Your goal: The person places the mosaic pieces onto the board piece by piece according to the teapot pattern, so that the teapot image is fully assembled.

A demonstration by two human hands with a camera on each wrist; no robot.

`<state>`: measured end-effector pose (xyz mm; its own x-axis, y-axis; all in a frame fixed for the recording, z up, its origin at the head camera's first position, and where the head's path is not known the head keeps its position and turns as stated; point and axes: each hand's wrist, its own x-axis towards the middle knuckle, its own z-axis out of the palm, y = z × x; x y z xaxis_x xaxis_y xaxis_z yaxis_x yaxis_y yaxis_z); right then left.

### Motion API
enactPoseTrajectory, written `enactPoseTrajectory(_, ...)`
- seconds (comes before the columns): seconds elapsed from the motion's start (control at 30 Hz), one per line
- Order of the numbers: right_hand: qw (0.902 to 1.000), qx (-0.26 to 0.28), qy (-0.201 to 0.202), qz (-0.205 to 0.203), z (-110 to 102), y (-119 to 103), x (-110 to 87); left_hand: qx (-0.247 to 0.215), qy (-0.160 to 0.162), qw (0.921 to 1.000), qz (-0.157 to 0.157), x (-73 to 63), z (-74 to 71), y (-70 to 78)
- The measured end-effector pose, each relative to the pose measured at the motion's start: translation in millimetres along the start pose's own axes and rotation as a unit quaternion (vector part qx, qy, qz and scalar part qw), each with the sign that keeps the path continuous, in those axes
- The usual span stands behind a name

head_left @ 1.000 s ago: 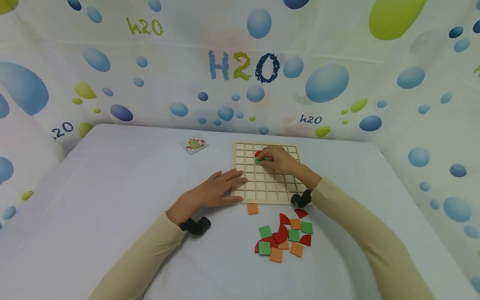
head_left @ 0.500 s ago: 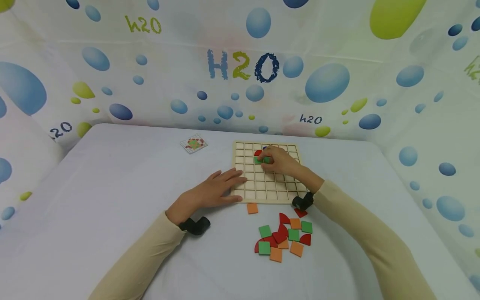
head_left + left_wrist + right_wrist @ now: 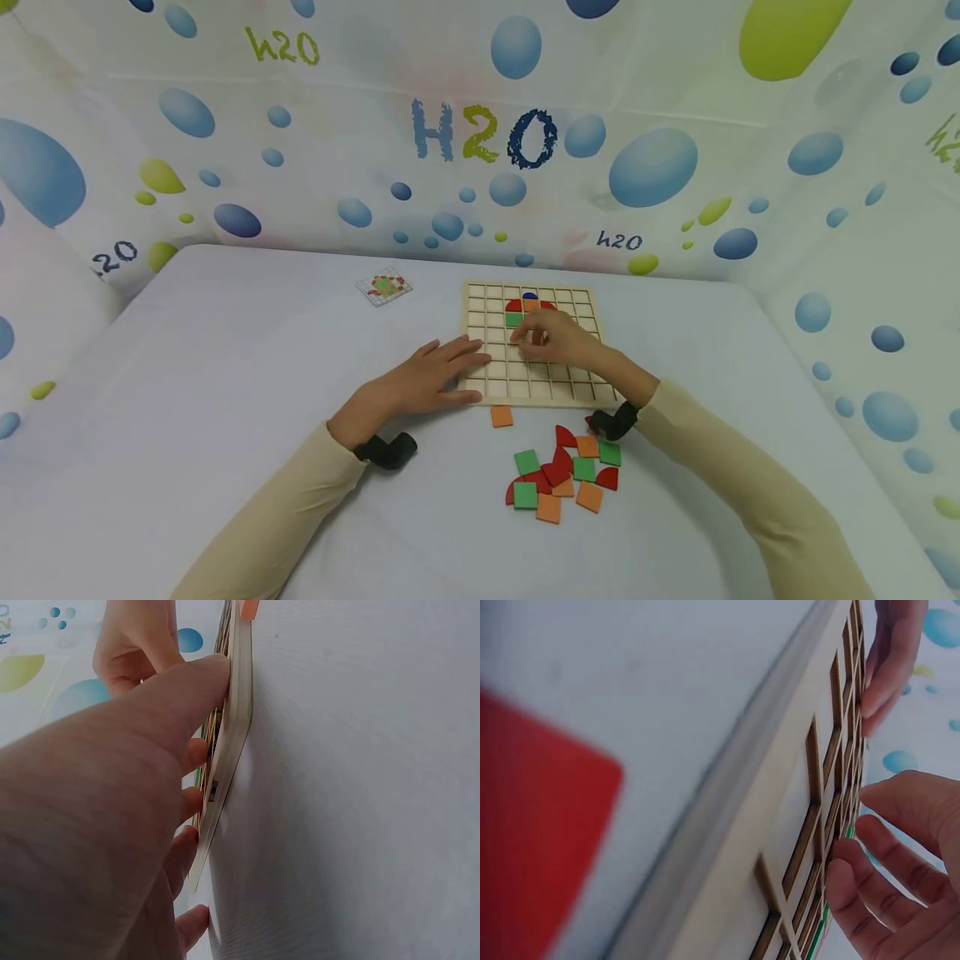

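A: Biggest first?
B: Spotted backdrop [image 3: 345,150], beyond the right grip [image 3: 558,337] and the left grip [image 3: 420,381]. Then the white surface [image 3: 225,375], under everything.
A: Next?
B: Wooden grid board [image 3: 517,371]. Lies flat below the right grip, just right of the left grip's palm, its left edge under that grip's fingers.
A: Grip states?
B: Left: fingers straight and spread, resting on the board edge, thumb by the near corner, holding nothing. Right: over the board, fingers loosely bent, a gap between thumb and fingertips, no piece seen in it. Fingertips close to the board; can't tell if they touch.
A: Loose stuff?
B: Pile of tiles [image 3: 557,473], red, green and orange, some overlapping, on the person's side of the right grip, well apart from it. Small picture card [image 3: 385,287] past the left grip, further from the person.
A: Single pieces?
B: Orange tile [image 3: 502,416] alone, near the left grip's thumb, off the board. On the board, just beyond the right grip: green square [image 3: 513,319], orange square [image 3: 531,306] with a red piece [image 3: 513,306] each side, blue piece [image 3: 530,296] furthest. Right grip hides whatever sits beside the green.
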<state>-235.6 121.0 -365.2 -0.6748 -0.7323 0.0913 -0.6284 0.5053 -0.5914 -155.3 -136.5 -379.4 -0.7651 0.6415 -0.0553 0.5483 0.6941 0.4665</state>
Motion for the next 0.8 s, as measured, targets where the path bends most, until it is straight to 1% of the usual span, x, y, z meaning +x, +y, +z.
enactPoseTrajectory(0.17,0.9994,0.006,-0.025,-0.022,3.5,-9.0,-4.4,0.003,0.004,1.0000,0.003,0.1,0.5,-0.8)
enactPoseTrajectory(0.27,0.9991,0.005,-0.033,-0.024,5.3,-13.4,-6.9,-0.001,0.004,1.0000,0.002,-0.1,0.6,-1.0)
enactPoseTrajectory(0.37,0.9987,0.006,-0.037,-0.036,8.5,-18.6,-10.4,0.000,0.003,1.0000,-0.001,-0.4,1.8,-1.6)
enactPoseTrajectory(0.5,0.9978,0.015,-0.054,-0.037,14.3,-28.8,-16.7,0.005,0.004,1.0000,-0.001,-1.1,3.8,-2.5)
enactPoseTrajectory(0.63,0.9966,0.010,-0.075,-0.034,20.0,-37.8,-22.2,0.008,0.010,0.9999,0.005,-2.3,5.8,-4.0)
enactPoseTrajectory(0.8,0.9939,0.014,-0.094,-0.055,25.1,-45.9,-26.4,0.010,0.012,0.9999,0.006,-4.4,7.7,-5.3)
